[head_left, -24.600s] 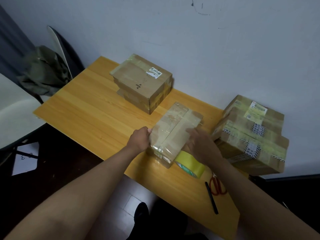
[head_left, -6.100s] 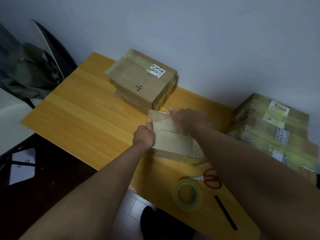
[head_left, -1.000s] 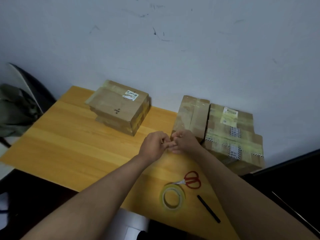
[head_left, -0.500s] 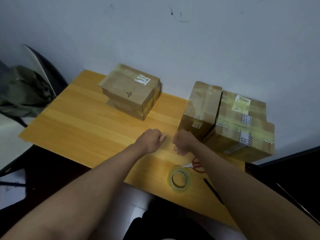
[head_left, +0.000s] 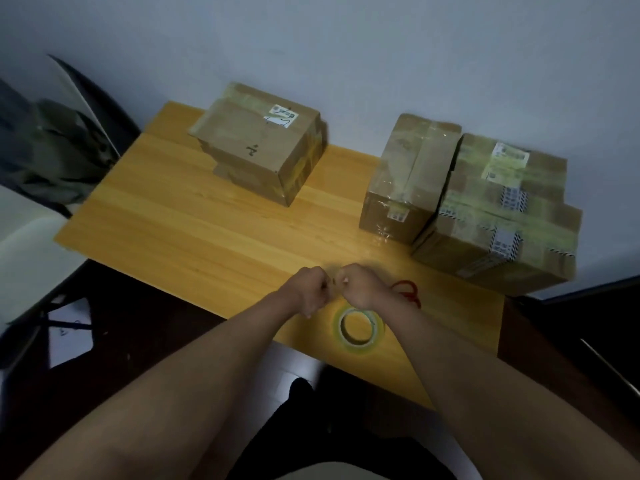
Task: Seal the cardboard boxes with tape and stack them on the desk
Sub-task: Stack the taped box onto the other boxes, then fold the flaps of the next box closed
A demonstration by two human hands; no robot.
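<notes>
Two bare forearms reach forward from the bottom of the frame and converge over the near edge of a wooden tabletop (head_left: 194, 216), where the left hand (head_left: 308, 289) and the right hand (head_left: 360, 284) meet knuckle to knuckle, both with fingers curled inward. Something small and pale shows in the narrow gap between them, but it is too blurred to tell whether the fingers pinch it or hold nothing at all. Just below the right wrist, a roll of yellowish tape (head_left: 358, 329) lies flat on the wood near the table's front edge, and the red handles of a pair of scissors (head_left: 408, 292) show beside that wrist, partly hidden by the forearm. Three groups of taped cardboard boxes stand toward the back. At the left, a box with a white label (head_left: 256, 140) sits on top of a smaller box (head_left: 225, 168), close to the wall. At the right, a tall narrow box (head_left: 408, 174) with clear tape along its top seam stands touching a larger stack of two boxes (head_left: 498, 216), which is wrapped in yellowish tape and carries printed labels. A chair (head_left: 62, 140) draped with a dark green garment stands to the left of the table.
</notes>
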